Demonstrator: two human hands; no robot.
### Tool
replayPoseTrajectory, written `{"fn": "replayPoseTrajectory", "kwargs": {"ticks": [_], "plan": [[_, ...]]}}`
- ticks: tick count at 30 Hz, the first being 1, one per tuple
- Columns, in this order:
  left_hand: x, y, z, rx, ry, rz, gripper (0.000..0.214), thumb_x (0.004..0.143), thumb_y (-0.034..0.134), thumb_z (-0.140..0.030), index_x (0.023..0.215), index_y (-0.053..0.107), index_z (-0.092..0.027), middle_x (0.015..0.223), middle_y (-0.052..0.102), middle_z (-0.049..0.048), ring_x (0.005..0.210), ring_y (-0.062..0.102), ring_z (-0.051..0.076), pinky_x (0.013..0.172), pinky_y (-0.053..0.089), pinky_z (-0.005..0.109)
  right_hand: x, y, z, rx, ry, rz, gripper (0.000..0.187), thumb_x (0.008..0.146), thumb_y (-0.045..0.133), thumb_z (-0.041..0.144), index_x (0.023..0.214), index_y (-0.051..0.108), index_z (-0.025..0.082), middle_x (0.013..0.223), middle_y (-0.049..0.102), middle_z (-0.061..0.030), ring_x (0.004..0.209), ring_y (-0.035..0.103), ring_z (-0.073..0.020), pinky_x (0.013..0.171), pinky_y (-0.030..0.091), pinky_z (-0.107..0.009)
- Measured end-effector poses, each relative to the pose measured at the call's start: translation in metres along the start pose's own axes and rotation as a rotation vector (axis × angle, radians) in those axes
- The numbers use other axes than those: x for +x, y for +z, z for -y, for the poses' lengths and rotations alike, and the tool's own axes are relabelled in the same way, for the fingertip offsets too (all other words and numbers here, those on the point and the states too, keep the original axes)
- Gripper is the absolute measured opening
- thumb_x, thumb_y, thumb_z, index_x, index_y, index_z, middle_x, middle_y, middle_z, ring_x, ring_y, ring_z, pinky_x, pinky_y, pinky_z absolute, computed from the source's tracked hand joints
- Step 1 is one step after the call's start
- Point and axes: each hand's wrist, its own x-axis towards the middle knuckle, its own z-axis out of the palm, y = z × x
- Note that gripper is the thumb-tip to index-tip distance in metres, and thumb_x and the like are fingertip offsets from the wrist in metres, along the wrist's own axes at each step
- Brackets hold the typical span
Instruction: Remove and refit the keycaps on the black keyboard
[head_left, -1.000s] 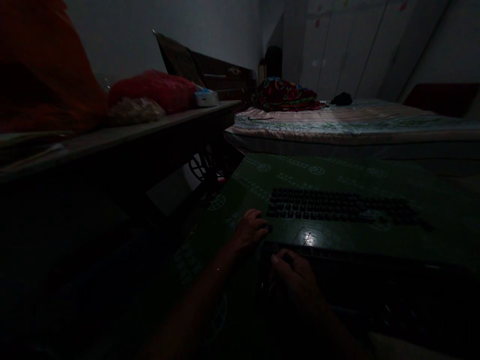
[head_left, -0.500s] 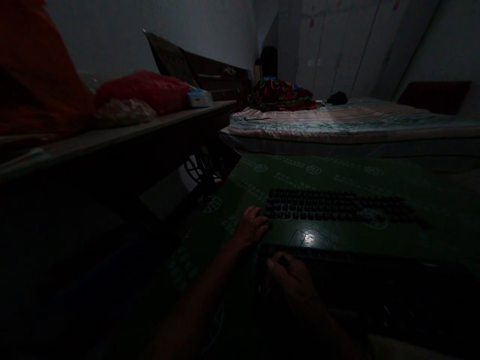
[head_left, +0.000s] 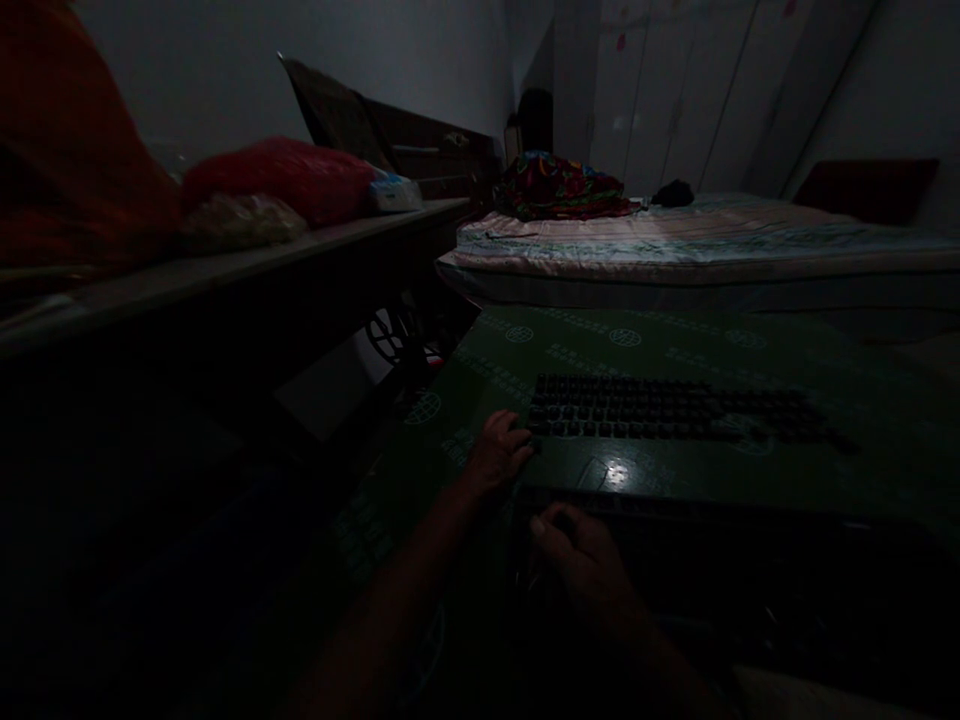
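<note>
The room is very dark. A black keyboard lies on a green patterned cover spread over a low surface. My left hand rests on the cover by the keyboard's left end, fingers curled down onto it. My right hand is lower, at the dark front edge below the keyboard, with its fingers bent inward. What the right hand grips, if anything, is lost in shadow.
A long wooden table runs along the left, with a red bag and a pale bag on it. A bed with a colourful cloth bundle stands behind. White wardrobe doors fill the back wall.
The view has drifted slightly. My left hand has slid a little left along the cover; my right hand has shifted a little left at the front edge.
</note>
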Motion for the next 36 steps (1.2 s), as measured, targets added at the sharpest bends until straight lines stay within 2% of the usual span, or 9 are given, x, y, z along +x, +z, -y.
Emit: {"fn": "replayPoseTrajectory", "kwargs": {"ticks": [13, 24, 36], "plan": [[-0.0002, -0.003, -0.0052, -0.01, -0.003, -0.035, 0.019, 0.075, 0.062, -0.022, 0.093, 0.067, -0.016, 0.109, 0.058, 0.0122, 0.11, 0.05, 0.027, 0.094, 0.043, 0.048, 0.0001, -0.0006, -0.0027, -0.02, 0.001, 0.017, 0.034, 0.076, 0.054, 0.048, 0.068, 0.051, 0.016, 0.056, 0.048, 0.0035, 0.049, 0.044, -0.0075, 0.045, 0.035, -0.018], [0.0005, -0.0001, -0.0049, -0.025, -0.017, -0.074, 0.017, 0.076, 0.06, -0.023, 0.091, 0.066, -0.019, 0.107, 0.058, 0.0091, 0.108, 0.05, 0.026, 0.094, 0.043, 0.047, 0.0005, -0.0011, -0.0008, -0.041, -0.003, 0.029, 0.035, 0.077, 0.053, 0.049, 0.069, 0.052, 0.016, 0.059, 0.049, 0.0026, 0.051, 0.046, -0.0085, 0.047, 0.037, -0.019], [-0.0001, -0.0041, -0.008, -0.082, -0.049, -0.05, 0.023, 0.073, 0.062, -0.021, 0.096, 0.065, -0.016, 0.108, 0.059, 0.0116, 0.109, 0.051, 0.027, 0.097, 0.04, 0.048, 0.001, -0.0006, -0.001, -0.015, -0.01, 0.022, 0.033, 0.075, 0.055, 0.048, 0.068, 0.052, 0.016, 0.058, 0.049, 0.0029, 0.051, 0.046, -0.0084, 0.048, 0.037, -0.019]]}}
